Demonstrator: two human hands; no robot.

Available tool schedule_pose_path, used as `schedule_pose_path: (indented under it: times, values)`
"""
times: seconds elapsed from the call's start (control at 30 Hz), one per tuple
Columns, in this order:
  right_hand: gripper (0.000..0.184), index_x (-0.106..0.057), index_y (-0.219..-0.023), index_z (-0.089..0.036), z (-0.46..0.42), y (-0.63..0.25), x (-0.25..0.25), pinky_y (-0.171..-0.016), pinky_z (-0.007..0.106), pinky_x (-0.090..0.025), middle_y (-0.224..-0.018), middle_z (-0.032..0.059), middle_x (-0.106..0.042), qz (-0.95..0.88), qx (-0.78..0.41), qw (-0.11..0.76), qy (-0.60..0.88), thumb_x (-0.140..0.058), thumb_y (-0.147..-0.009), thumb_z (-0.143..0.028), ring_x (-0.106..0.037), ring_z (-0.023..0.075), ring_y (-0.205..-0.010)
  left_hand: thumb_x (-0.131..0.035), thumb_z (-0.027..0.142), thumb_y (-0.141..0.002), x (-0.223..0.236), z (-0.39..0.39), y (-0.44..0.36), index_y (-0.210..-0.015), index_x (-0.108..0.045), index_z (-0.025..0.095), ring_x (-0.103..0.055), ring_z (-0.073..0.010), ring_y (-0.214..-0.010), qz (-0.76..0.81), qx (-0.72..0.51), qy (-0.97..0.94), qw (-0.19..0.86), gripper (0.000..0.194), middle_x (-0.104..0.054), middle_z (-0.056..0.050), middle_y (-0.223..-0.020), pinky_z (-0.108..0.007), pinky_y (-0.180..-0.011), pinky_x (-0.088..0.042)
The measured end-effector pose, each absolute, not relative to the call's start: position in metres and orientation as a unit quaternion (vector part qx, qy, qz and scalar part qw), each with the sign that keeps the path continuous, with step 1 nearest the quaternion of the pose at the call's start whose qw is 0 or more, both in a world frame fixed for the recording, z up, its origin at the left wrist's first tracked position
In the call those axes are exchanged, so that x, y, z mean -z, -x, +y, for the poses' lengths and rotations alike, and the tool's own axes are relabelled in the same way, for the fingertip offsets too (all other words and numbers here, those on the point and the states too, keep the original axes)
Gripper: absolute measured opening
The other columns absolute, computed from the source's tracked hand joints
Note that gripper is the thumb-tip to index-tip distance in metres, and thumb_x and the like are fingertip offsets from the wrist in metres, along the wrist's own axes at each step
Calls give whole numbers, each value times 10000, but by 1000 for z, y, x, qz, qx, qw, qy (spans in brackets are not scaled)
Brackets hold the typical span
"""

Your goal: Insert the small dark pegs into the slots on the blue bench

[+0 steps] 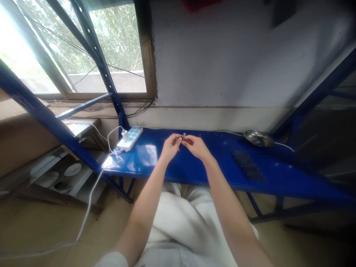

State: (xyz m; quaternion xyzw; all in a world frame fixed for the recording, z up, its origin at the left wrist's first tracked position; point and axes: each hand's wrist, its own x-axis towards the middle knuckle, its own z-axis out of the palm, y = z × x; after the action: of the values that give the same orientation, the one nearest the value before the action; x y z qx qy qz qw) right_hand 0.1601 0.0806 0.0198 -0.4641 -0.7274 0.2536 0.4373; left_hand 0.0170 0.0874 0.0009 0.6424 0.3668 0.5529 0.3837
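Observation:
Both hands meet over the middle of the blue metal table (222,172). Between their fingertips is a small object with a pale, greyish end (184,135) sticking up; it is too small to name. My left hand (171,145) has its fingers curled and pinched around the object's left side. From the other side, my right hand (197,145) pinches it with thumb and fingers. Most of the object is hidden by the fingers.
A white power strip (131,138) with a charger (125,135) and white cables lies at the left end. Toward the right are a shiny metal dish (258,138) and a blurred-out dark item (247,165). Blue frame posts (96,48) rise beside the window.

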Motion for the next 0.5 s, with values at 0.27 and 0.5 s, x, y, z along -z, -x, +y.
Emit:
schedule_pose_path:
  times: [0.27,0.5]
  values:
    - [334,-604,-741,-167,81,-161,-25,-586,266,-417,-677,32,-624,-742,-232,449,439,-525,-759,-491,-528,137,-596,-562,335,-799,-7,86,-19,-973,-639,185,-465,-31,-514,320,-569,-631,420,242,-563,-18,-837,-191,-528,-421]
    - [331,-560,-725,-171,106,-160,6,-615,278,-421,-694,37,-616,-706,-212,478,478,-508,-752,-497,-521,144,-609,-532,277,-795,24,96,-23,-1008,-526,183,-439,-26,-449,380,-636,-507,440,233,-485,37,-707,-173,-463,-383]
